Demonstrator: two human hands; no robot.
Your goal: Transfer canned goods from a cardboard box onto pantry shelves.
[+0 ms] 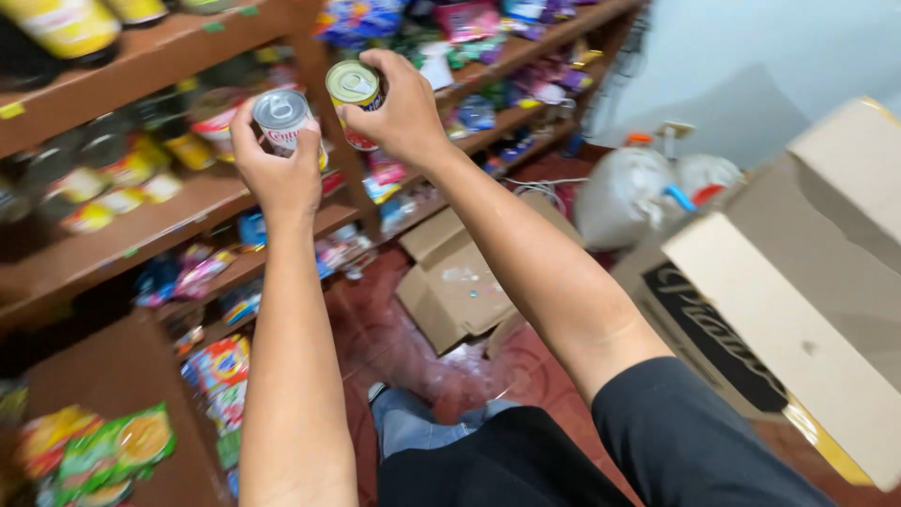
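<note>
Gripping a silver-top can [282, 120] in closed left fingers [246, 141], gold-top can [355, 94] in right hand [399, 113]; keeping both upright nearing the shelf [141, 225].

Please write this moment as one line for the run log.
left hand: holds silver-top can | right hand: holds gold-top can | place: before wooden shelves

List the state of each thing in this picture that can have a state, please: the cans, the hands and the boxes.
Left hand: closed around the silver-topped can.
Silver-topped can: sealed, pull tab flat, held upright.
Right hand: closed around the gold-topped can.
Gold-topped can: sealed, tilted slightly, held up.
Cardboard box on the floor: flaps open.
Large cardboard box: flaps open, at the right.
Wooden shelves: stocked with cans and packets.
</note>
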